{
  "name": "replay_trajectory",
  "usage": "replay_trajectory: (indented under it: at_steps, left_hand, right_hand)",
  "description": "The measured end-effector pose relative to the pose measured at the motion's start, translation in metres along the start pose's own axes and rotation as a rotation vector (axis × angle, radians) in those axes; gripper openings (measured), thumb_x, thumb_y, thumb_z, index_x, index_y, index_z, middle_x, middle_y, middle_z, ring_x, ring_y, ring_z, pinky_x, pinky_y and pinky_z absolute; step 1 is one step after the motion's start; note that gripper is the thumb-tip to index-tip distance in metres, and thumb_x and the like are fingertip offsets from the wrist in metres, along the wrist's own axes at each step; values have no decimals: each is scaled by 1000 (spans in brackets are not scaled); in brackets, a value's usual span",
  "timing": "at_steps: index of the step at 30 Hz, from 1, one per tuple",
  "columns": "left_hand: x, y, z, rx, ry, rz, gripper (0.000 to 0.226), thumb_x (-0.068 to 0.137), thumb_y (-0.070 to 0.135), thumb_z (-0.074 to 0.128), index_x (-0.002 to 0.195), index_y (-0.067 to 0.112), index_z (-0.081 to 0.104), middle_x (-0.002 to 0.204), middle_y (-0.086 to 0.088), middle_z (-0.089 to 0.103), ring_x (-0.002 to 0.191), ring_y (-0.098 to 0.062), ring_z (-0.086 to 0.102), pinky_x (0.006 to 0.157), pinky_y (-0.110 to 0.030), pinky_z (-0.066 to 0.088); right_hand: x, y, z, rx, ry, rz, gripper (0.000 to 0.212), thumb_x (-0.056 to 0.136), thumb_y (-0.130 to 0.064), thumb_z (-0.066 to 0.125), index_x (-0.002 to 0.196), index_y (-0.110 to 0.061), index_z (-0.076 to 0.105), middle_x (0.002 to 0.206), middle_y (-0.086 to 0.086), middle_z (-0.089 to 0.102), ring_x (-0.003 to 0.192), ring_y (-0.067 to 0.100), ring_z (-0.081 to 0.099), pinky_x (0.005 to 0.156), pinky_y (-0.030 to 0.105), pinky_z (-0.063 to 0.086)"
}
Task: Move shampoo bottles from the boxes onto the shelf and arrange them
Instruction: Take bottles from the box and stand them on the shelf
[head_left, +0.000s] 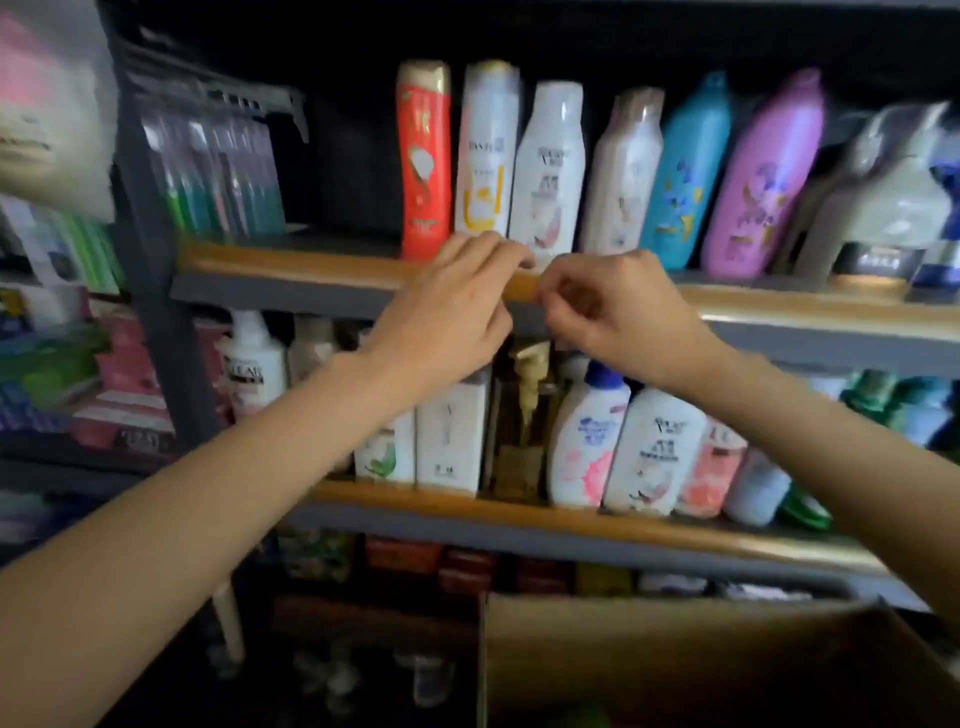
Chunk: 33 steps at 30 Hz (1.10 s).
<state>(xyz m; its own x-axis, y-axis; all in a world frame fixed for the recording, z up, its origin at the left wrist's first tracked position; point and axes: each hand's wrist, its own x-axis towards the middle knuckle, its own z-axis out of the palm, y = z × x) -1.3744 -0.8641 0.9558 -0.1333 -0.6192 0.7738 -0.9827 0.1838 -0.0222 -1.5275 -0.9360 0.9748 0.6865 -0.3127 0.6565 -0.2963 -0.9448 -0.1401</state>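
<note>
A dim shop shelf carries the goods. The left hand and right hand meet at its orange front edge, fingers curled; whether they pinch anything I cannot tell. Shampoo bottles stand upright just behind them, a cardboard box below.

Most labels were too blurred to read. A white pump bottle on the lower shelf showed letters like "CLEAR", and a tall white bottle on the upper shelf bore what looked like "PANTENE", partly smeared.
</note>
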Motion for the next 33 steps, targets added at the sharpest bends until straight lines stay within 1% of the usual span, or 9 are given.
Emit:
replay_trajectory:
  at_steps: [3,8,14,16,18,20,28,30,33]
  left_hand:
    - [-53,45,38,-62,-235,83,37,83,5,48,120,6,53,120,-10,54,113,-29,47,93,-30,31]
    - [-137,116,108,-164,-632,245,40,84,9,53,124,8,53,123,-9,55,114,-28,49,97,-29,30]
    - [-199,160,145,-171,-1052,191,42,96,13,42,138,12,37,140,-5,39,125,-22,37,103,-32,37]
    - [-217,165,150,-148,-1155,194,43,96,11,42,138,11,38,139,-7,40,124,-23,39,101,-33,37]
    - [-228,165,152,-123,-1229,165,42,95,7,39,138,11,39,137,-8,42,121,-24,40,99,-34,38]
    - [-232,158,153,-102,-1232,117,41,95,7,39,136,10,41,136,-9,44,120,-25,41,98,-36,41]
    - [-247,136,154,-53,-1338,-6,43,95,9,40,139,13,38,135,-7,44,121,-25,41,95,-38,45]
    - [-245,132,151,-76,-1364,-58,42,95,13,42,137,15,39,132,-6,45,121,-24,43,93,-36,45]
    - [-233,135,147,-129,-1422,-126,47,93,22,51,137,16,39,128,-6,45,113,-24,50,84,-33,48]
  right_hand:
    - [-92,25,17,-12,-338,86,17,84,-17,53,80,-7,66,68,3,70,60,10,65,61,24,49]
    - [-232,66,79,-117,-926,356,30,90,-30,49,108,-11,64,107,8,65,99,26,61,82,31,47]
    - [-297,65,135,-6,-1343,198,25,92,-29,52,94,-6,63,98,11,65,79,21,55,66,27,40]
    - [-324,61,162,4,-1497,92,31,93,-28,51,114,-8,60,114,10,62,95,23,58,84,31,48]
    - [-345,55,184,-48,-1679,8,47,95,-28,50,136,-7,44,138,14,47,124,29,46,105,37,37]
    - [-355,47,198,-54,-1742,-74,58,92,-29,56,142,-6,35,145,14,38,133,32,37,110,37,28]
    - [-371,12,216,-96,-1764,-141,51,90,-24,59,136,-8,44,136,13,50,126,31,45,101,36,36]
    - [-350,20,208,-68,-1767,-67,42,84,-29,67,117,-3,57,103,11,69,102,31,57,96,36,41]
    - [-300,38,180,25,-1637,27,23,80,-30,71,79,-8,63,67,-1,55,67,16,50,58,25,44]
